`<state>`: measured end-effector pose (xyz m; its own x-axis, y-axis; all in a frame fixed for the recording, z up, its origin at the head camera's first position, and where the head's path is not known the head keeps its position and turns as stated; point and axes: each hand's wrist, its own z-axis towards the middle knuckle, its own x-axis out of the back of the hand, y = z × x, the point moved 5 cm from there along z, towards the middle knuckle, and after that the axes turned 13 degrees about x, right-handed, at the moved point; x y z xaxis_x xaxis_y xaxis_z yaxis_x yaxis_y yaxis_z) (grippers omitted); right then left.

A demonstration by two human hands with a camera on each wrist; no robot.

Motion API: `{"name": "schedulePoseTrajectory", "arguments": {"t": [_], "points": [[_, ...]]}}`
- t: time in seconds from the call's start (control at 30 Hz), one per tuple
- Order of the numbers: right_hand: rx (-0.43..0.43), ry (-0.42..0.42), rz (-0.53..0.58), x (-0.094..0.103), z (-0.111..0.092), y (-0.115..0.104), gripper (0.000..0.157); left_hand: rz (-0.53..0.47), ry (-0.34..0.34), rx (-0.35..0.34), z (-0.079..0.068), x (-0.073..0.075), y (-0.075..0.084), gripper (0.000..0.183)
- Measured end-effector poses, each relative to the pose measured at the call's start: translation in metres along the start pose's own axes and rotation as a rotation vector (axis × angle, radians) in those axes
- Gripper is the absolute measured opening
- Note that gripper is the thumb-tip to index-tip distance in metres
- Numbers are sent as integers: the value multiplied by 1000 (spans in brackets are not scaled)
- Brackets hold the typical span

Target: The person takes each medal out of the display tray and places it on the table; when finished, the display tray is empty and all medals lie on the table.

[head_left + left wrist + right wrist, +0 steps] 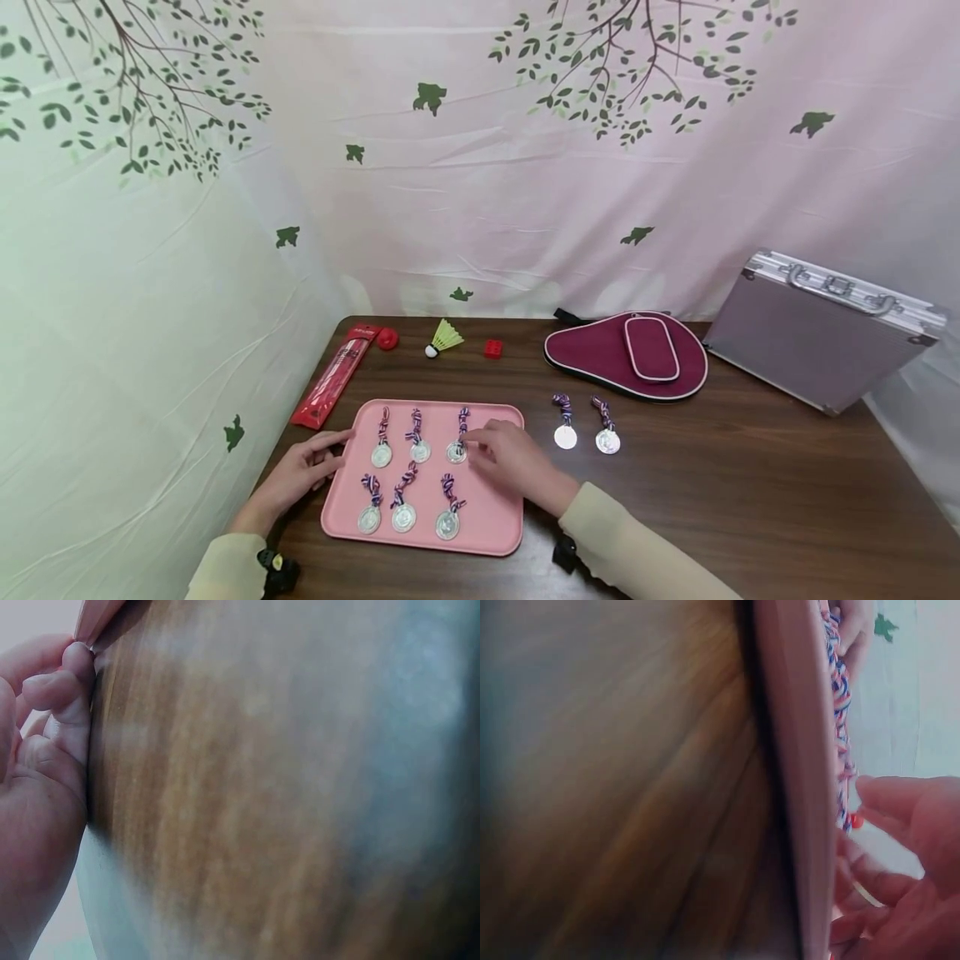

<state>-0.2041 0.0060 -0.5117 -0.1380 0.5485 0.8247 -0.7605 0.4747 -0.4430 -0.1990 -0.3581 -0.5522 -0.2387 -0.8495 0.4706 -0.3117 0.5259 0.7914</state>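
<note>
A pink tray (352, 533) lies on the table, carrying two rows of silver medals with knotted red, white and blue ribbons. My left hand (302, 471) rests at the tray's left edge, fingertips touching its rim; the fingers (56, 690) look relaxed in the left wrist view. Over the tray's right side, my right hand (510, 457) has its fingertips right at the ribbon of the back-right medal (456, 452). Thumb and fingers (900, 799) are spread apart in the right wrist view. Beyond the tray's right edge lie two more medals (566, 436), side by side on the table.
Along the table's back stand a red packet (335, 379), a small red round object (387, 338), a yellow shuttlecock (446, 337) and a red toy brick (492, 348). A maroon paddle case (600, 354) and a silver-grey briefcase (810, 337) occupy the back right. Curtains hang behind.
</note>
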Motion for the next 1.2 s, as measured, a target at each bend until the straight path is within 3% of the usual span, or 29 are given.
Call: {"name": "schedulePoseTrajectory", "arguments": {"t": [0.2,0.5,0.87,1.2], "points": [[-64,-105,-64,-14,14,-13,36,0,1,2,-1,0,0,45],[-114,-104,-149,-20,20,-17,25,5,4,10,-1,0,0,45],[-112,-60,-54,-21,22,-16,27,17,10,9,-1,0,0,45],[-94,17,161,-17,18,-5,29,20,12,11,-2,-1,0,45]]}}
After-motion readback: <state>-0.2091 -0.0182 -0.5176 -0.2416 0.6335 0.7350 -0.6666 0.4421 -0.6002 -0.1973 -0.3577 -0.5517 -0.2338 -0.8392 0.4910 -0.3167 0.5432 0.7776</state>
